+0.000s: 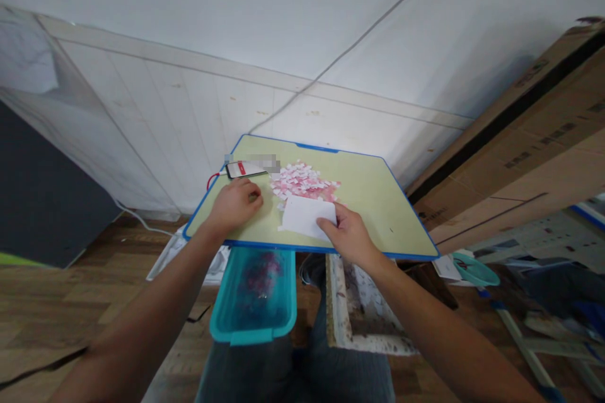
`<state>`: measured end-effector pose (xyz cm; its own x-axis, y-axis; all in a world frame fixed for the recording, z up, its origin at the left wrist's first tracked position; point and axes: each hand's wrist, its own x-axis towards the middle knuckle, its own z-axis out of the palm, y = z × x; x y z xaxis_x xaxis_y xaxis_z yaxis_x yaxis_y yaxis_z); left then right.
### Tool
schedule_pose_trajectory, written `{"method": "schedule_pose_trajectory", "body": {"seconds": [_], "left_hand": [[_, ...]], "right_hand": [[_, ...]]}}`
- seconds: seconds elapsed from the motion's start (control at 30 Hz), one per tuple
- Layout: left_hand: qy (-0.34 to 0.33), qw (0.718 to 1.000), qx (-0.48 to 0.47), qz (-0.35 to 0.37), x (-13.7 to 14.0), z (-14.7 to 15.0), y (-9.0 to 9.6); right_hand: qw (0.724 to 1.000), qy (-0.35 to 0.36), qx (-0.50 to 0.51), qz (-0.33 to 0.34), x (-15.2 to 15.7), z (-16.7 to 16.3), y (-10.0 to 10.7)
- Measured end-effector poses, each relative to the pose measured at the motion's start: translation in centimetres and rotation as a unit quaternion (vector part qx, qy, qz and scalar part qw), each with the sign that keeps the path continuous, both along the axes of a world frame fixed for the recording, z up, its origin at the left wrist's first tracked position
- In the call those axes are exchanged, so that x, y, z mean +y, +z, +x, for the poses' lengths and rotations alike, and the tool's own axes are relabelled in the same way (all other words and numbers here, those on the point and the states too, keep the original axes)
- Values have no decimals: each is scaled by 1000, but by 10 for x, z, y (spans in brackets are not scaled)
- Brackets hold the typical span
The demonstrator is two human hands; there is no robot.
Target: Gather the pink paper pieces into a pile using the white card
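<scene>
My right hand grips a flat white card by its right edge, thumb on top. The card is over the near part of a small pale yellow table with a blue rim. Behind the card lies a pile of small pink and white paper-like pieces, partly covered by it. My left hand is on the left side of the table, fingers curled closed; anything in them is hidden. Just behind it lies a phone with a red cable plugged in.
Below the table's front edge, a teal plastic bin holds pinkish bits. A stained white foam box stands right of it. Large cardboard boxes lean at the right by the white wall. A teal basin sits farther right.
</scene>
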<state>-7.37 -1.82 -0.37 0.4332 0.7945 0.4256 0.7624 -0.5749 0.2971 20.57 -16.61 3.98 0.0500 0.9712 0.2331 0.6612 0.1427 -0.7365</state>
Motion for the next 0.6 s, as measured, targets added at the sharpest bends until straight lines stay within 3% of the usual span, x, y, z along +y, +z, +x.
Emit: {"method": "schedule_pose_trajectory", "body": {"seconds": [0.13,0.4,0.6], "left_hand": [[1,1000,2,3,-2,-1,2],[-14,1000,3,0,-2,2,4],[-9,1000,13,-3,-1,3,4]], "right_hand": [[999,-30,-20,-6,-9,15,1],[989,-140,3,-43,-39,95,-6],[982,-188,4,1,-55,101,-6]]}}
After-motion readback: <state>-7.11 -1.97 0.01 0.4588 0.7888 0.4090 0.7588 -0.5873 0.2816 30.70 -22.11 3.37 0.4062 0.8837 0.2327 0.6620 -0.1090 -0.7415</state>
